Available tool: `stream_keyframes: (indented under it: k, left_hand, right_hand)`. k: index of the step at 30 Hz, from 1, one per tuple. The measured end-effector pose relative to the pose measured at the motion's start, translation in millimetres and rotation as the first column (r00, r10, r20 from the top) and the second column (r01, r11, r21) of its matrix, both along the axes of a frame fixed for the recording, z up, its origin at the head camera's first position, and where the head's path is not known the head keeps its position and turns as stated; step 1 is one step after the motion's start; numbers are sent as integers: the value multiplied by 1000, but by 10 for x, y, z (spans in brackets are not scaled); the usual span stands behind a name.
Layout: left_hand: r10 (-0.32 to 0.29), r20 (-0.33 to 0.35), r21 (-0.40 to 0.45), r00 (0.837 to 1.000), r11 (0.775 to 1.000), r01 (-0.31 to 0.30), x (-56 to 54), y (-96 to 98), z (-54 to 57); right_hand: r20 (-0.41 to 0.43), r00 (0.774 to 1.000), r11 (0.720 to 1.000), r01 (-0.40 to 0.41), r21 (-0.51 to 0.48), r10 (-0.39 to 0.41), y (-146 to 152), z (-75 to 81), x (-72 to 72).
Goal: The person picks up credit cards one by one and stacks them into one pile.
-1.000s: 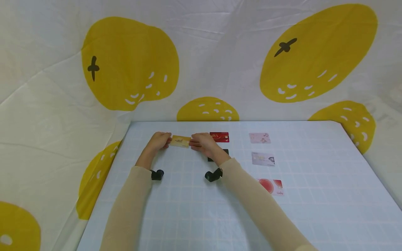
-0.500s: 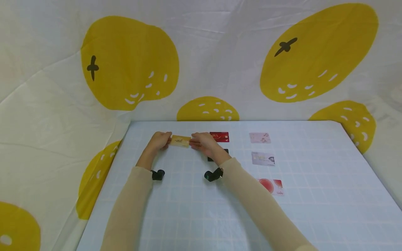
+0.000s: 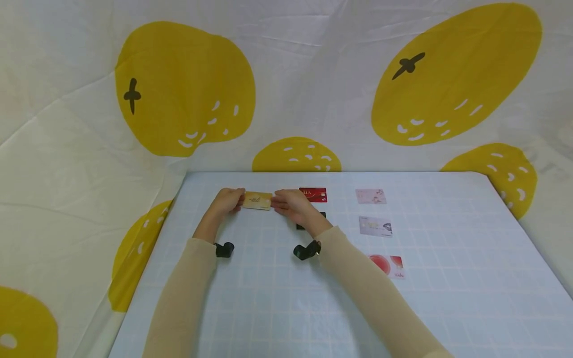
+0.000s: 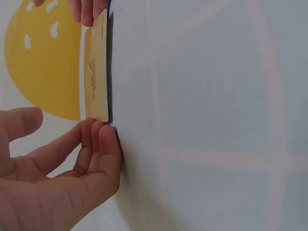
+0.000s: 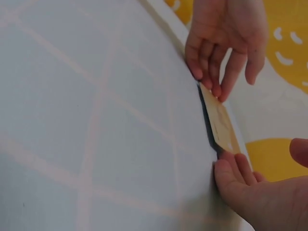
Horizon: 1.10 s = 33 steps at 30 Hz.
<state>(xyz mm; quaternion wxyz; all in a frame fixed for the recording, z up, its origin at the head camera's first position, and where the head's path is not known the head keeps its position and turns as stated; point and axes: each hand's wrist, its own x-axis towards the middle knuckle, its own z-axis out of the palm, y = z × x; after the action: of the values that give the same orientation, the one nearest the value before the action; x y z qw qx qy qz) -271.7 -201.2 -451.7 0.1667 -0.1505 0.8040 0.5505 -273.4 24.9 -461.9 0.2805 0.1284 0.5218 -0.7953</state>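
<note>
Basically, hands (image 3: 226, 200) at opp. ends of gold card (image 3: 257, 201), fingertips touching.

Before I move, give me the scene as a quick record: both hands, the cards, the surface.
Left hand: fingertips at the left end of the gold card
Right hand: fingertips at its right end
Middle cards: red VIP card, with black card below it in head view, both partly hidden
Right-hand cards, far to near: pink card, silver card, red-and-white card
Surface: pale blue checked tablecloth
</note>
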Motion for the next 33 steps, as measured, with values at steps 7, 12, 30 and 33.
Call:
stream_keyframes:
  k: [7, 12, 30, 33]
  left_hand:
    - [7, -7, 69, 1000, 998, -6, 3, -22, -45]
    - [17, -1, 110, 1000, 994, -16, 20, -25, -55]
    - [22, -53, 259, 998, 966, -8, 254, 19, 7]
    - [12, -73, 291, 997, 957, 9, 334, 59, 29]
  right_hand:
    - [-14, 1000, 1000, -4, -13, 4, 9, -17, 24]
    - [-20, 1000, 1000, -9, -6, 9, 24, -19, 45]
    - [-125, 988, 996, -85, 27, 88, 236, 100, 194]
    - [-132, 987, 996, -86, 31, 89, 313, 117, 238]
